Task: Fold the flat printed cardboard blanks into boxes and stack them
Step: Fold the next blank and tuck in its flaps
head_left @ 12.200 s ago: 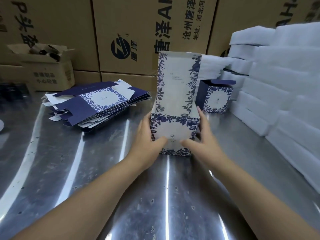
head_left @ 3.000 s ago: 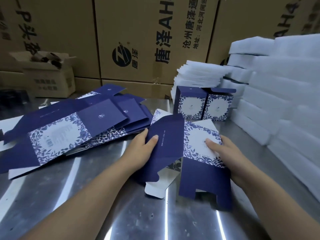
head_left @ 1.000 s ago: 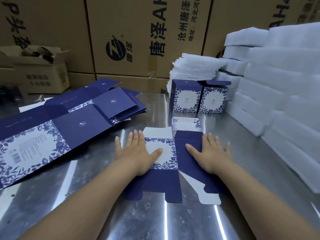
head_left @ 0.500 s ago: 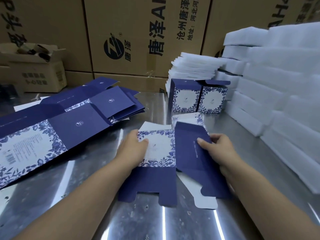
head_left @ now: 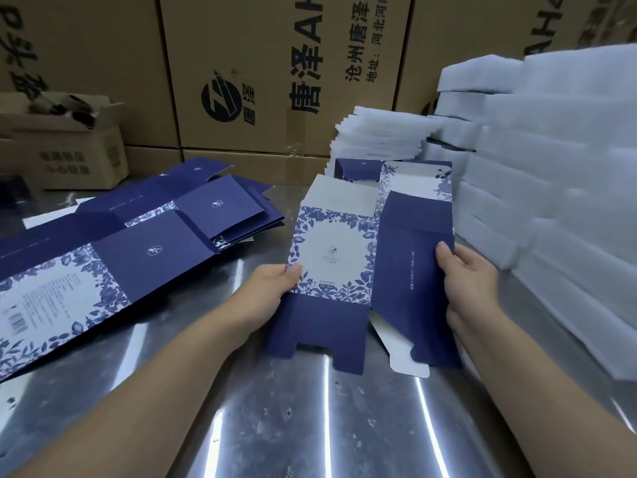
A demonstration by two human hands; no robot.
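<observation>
I hold one navy and white floral cardboard blank lifted off the steel table, its panels bending along a vertical crease into a sleeve. My left hand pinches its left edge at the floral panel. My right hand grips its right edge on the plain navy panel. A spread pile of flat blanks lies on the table to the left. Behind the raised blank, a folded box shows only its navy top.
White foam sheets are stacked high along the right side, with a lower stack at the back. Large brown cartons wall off the far edge. A small open carton sits at the back left.
The blank was pressed flat on the table under both palms a second ago. Both hands have since taken it by its side edges and raised it, and it is opening up.
</observation>
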